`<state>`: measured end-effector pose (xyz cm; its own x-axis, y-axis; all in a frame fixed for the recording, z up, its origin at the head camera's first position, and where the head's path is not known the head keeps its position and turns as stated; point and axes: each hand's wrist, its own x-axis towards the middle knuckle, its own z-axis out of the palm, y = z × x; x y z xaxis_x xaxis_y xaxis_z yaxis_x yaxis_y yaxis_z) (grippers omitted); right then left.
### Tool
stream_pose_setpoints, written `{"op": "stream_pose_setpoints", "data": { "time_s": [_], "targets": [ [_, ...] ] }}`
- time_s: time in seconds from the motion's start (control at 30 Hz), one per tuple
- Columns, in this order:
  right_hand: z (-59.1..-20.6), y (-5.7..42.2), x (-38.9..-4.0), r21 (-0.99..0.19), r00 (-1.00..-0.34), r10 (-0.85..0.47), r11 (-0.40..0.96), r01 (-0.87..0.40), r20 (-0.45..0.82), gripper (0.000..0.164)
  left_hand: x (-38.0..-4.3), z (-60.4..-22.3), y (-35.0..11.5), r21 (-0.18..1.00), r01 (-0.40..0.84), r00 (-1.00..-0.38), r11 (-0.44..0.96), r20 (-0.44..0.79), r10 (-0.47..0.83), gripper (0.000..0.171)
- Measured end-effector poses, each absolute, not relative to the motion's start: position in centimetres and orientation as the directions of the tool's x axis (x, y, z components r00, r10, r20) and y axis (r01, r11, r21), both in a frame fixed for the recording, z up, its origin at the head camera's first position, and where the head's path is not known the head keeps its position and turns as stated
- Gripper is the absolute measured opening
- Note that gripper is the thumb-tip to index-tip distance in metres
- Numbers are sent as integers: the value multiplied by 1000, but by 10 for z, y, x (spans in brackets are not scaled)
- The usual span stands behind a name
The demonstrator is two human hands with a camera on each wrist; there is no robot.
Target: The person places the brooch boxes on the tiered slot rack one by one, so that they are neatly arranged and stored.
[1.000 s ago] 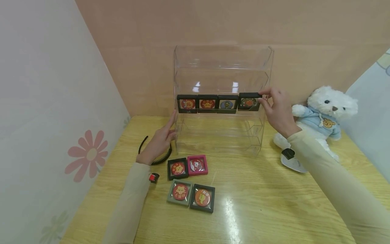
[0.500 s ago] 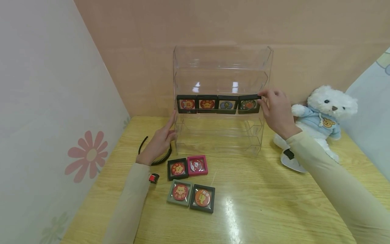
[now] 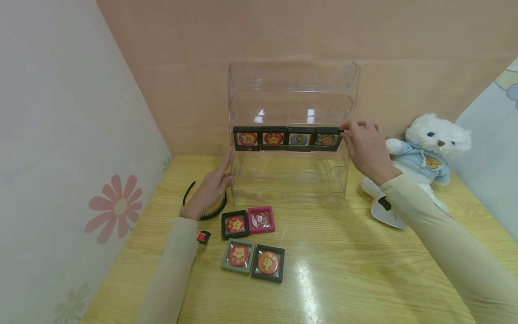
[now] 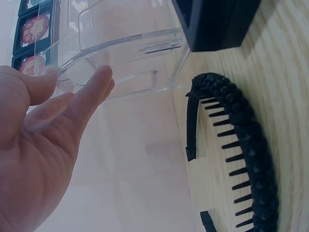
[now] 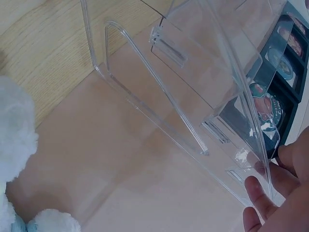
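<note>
A clear acrylic tiered rack (image 3: pixel 295 90) stands near the back wall. Its middle tier bears a row of several black-framed round badges, side by side. My right hand (image 3: pixel 366 146) pinches the upper right corner of the rightmost framed badge (image 3: pixel 327 139); in the right wrist view that badge (image 5: pixel 265 104) sits behind the clear front lip, thumb at its edge. With fingers extended, my left hand (image 3: pixel 208 191) touches the rack's left side. On the table lie a black framed badge (image 3: pixel 234 224), a pink one (image 3: pixel 261 220), a grey-green one (image 3: pixel 238 256) and another black one (image 3: pixel 268 263).
A black toothed headband (image 3: pixel 218 210) lies beside my left hand. Near my left wrist is a small red-and-black object (image 3: pixel 203 236). A white teddy bear (image 3: pixel 429 144) in a blue top sits at right, with a white flat item (image 3: pixel 388 216) before it.
The rightmost framed badge has gone down and slightly left, from raised and uneven to level with the row. My right hand moved with it; my left hand stayed on the rack.
</note>
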<state>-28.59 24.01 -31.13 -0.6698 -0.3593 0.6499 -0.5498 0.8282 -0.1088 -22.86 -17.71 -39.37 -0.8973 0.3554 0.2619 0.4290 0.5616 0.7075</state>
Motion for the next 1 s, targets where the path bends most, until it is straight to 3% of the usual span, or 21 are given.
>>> {"op": "stream_pose_setpoints", "data": {
  "time_s": [0.27, 0.6, 1.0],
  "targets": [
    [-310, 241, -283, -86, -635, -377, 814, -575, 674, 18, -229, -394, -178, 709, 426, -898, 562, 259, 355, 86],
    [-303, 232, -262, -62, -450, -388, 698, -713, 804, 21, -230, -394, -179, 701, 435, -895, 566, 266, 358, 86],
    [-316, 220, -217, -105, -518, -464, 664, -740, 718, 22, -229, -395, -179, 701, 444, -891, 558, 277, 360, 85]
  ]
}}
